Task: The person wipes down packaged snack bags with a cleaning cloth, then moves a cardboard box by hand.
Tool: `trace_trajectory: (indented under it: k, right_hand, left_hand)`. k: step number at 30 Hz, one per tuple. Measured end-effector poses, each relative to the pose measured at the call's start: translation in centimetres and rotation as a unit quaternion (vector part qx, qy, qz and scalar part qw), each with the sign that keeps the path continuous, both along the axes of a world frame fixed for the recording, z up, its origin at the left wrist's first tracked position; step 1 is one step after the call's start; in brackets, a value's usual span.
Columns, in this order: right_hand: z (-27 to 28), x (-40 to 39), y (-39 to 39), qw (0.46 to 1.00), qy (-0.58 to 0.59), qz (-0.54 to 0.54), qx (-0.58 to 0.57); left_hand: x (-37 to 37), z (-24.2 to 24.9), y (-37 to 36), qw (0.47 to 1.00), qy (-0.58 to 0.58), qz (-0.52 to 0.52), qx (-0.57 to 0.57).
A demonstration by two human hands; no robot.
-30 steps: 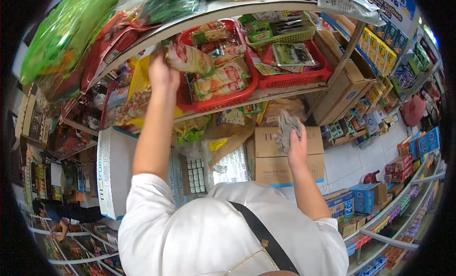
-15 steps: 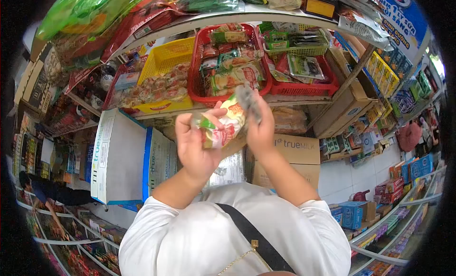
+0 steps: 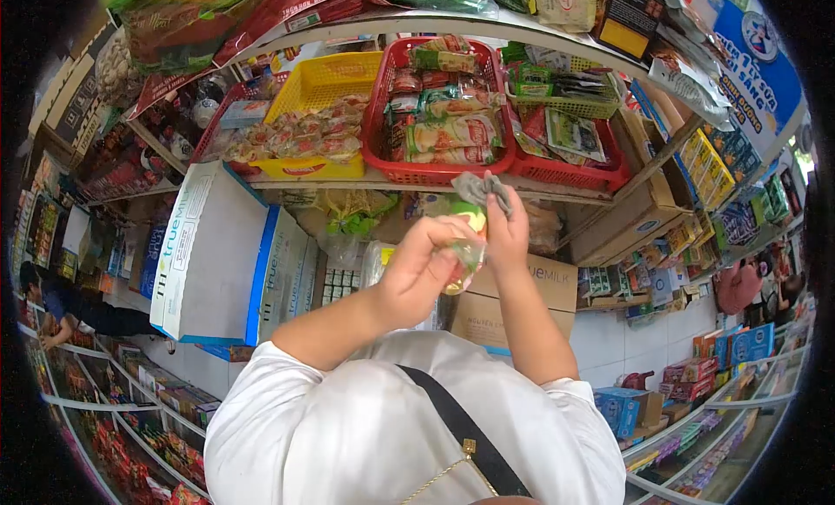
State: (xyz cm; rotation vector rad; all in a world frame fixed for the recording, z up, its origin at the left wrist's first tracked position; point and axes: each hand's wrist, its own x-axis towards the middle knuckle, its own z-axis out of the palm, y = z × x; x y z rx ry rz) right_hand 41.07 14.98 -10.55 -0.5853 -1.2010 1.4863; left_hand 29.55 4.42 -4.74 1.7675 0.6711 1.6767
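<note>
With the left hand [image 3: 417, 274] closed around the snack packet [image 3: 465, 244] just below the red basket [image 3: 439, 170] at 12 o'clock, the right hand [image 3: 506, 231], pinching a grey cloth [image 3: 481, 188], should wipe it gently, packet held steady.

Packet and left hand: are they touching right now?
Touching. The head view shows the left hand with fingers wrapped round the packet, no gap between them; the right hand pinches a grey cloth.

A grocery shop: shelves [image 3: 452, 185] of packaged snacks in baskets [image 3: 435, 170], stacked cartons [image 3: 213, 253]
</note>
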Motion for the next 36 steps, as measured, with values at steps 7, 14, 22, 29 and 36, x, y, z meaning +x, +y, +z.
trace_trajectory:
  k: [7, 14, 22, 29, 36]
  right_hand:
    - [3.4, 0.1, -5.2, 0.947, -0.129, -0.052, 0.290]
    - [-1.4, 0.8, -0.6, 0.979, -0.173, -0.015, 0.106]
    - [1.7, 2.0, -3.4, 0.952, -0.199, 0.051, 0.227]
    - [-5.4, 2.8, -1.3, 0.954, -0.160, 0.255, 0.010]
    - [-3.1, 2.3, -4.8, 0.933, -0.158, 0.323, -0.003]
  left_hand:
    - [0.7, -1.2, 0.9, 0.949, -0.256, 0.088, -0.161]
    - [0.7, 0.1, -1.4, 0.983, -0.067, -0.010, -0.171]
    - [-0.1, -1.2, 0.7, 0.961, -0.204, 0.004, -0.185]
    - [-1.3, 1.3, -0.4, 0.941, -0.080, -0.114, -0.309]
    - [-2.4, -0.8, 2.2, 0.884, -0.310, 0.012, -0.349]
